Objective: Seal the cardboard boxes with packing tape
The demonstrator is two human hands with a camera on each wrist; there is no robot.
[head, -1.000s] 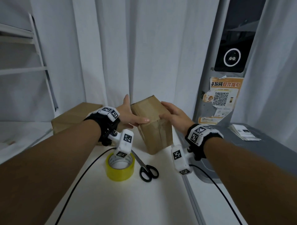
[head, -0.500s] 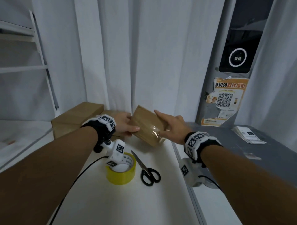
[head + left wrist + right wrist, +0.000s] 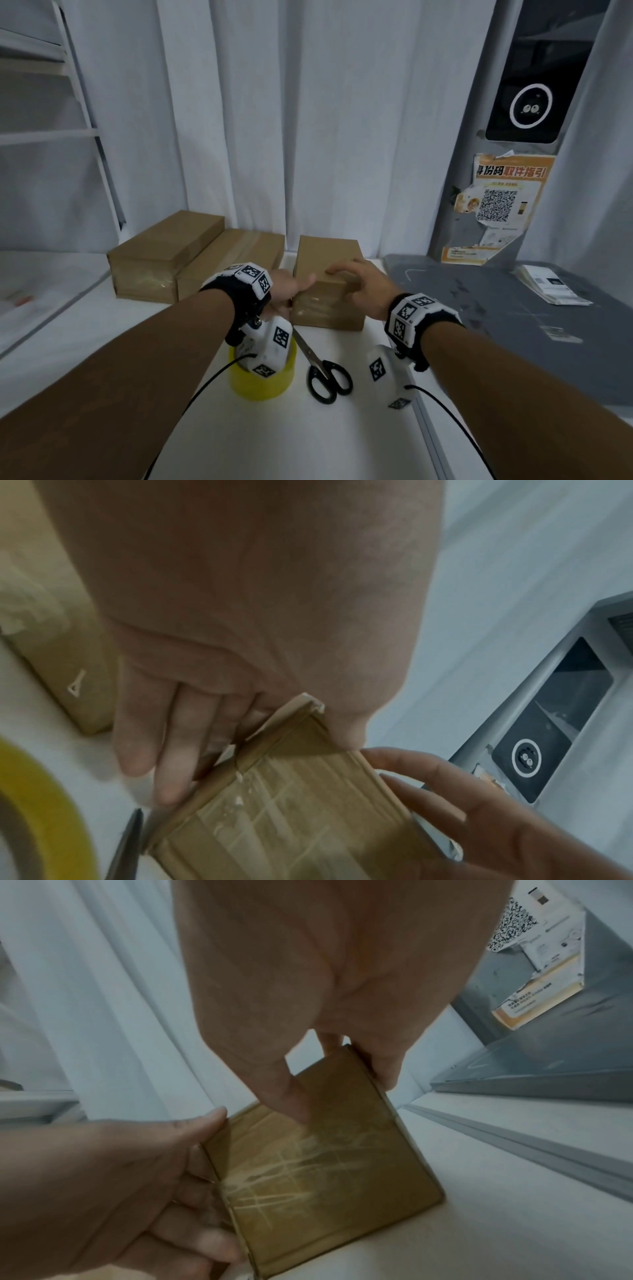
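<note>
We seem to stand at a parcel pick-up or packing point: on the white counter (image 3: pixel 205 428) we see taped cardboard boxes (image 3: pixel 164 253), a yellow tape roll (image 3: pixel 260 385) and scissors (image 3: pixel 325 373). Beside it a grey kiosk (image 3: pixel 455 192) carries a dark camera panel (image 3: pixel 527 102) and an orange QR poster (image 3: pixel 496 205). White curtains (image 3: pixel 308 120) hang behind, shelves (image 3: pixel 44 133) stand left, and paper slips (image 3: pixel 548 286) lie right
</note>
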